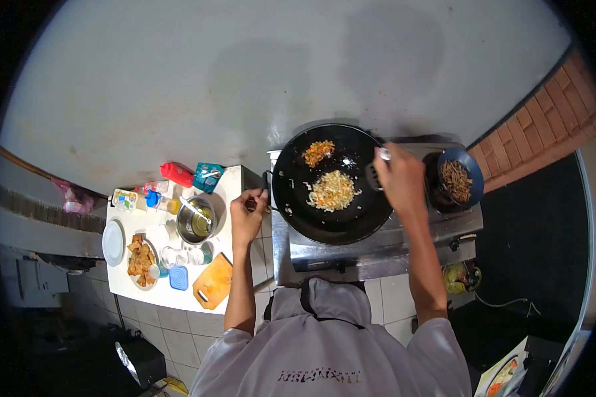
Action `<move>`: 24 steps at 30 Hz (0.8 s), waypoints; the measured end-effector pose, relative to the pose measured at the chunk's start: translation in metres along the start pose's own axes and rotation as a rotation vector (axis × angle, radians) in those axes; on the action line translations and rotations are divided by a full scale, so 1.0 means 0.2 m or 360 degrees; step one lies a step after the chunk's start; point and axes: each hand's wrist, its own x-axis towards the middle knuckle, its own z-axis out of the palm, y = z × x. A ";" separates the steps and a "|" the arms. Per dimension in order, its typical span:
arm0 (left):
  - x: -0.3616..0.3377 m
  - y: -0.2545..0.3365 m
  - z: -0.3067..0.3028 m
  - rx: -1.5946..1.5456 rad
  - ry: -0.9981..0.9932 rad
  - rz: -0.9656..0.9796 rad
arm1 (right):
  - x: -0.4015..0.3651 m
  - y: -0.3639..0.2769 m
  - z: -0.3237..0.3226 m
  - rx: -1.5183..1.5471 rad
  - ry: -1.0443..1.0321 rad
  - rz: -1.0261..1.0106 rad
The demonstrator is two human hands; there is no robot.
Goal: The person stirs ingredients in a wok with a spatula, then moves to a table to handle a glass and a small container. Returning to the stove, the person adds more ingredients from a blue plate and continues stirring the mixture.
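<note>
A black wok (298,221) sits on the steel gas stove (377,255) in front of me. Inside it are a pale yellow and orange chopped mixture (333,192) and a separate smaller heap of orange-brown bits (318,153) toward the back. My left hand (248,210) is closed at the wok's left loop handle (267,180), its fingers pinched there. With my right hand (401,177) I grip a spatula (373,177), whose dark slotted head is at the wok's right inner side; most of its handle is hidden by my fingers.
Right of the wok, a blue pan (478,177) holds brown strips. On the white table (172,296) at left are a cutting board (213,283), a metal pot (191,236), a red bottle (177,174), a white plate (113,242) and fried pieces (140,261). A wall (278,73) rises behind.
</note>
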 end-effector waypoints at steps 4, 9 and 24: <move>0.00 0.02 0.01 -0.0005 -0.0001 0.0014 | -0.02 -0.09 0.15 0.0077 -0.0184 0.0033; 0.00 0.02 0.01 -0.0020 0.0001 -0.0021 | 0.01 -0.12 0.07 -0.0017 -0.0036 0.0321; 0.02 -0.01 0.01 -0.0035 0.0029 -0.0022 | -0.07 -0.12 0.06 0.0522 0.0043 0.0379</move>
